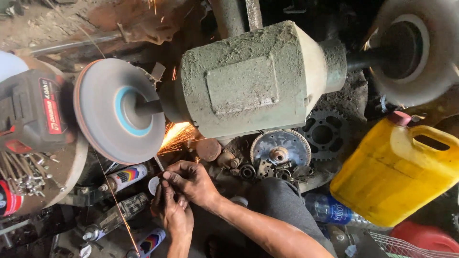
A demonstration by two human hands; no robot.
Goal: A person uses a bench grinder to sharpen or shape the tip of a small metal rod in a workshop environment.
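Head camera — looking down, close in

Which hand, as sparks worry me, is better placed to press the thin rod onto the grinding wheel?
Right hand: its fingertips pinch the thin rod nearest the grinding wheel, by the sparks; the left hand sits lower, behind it.
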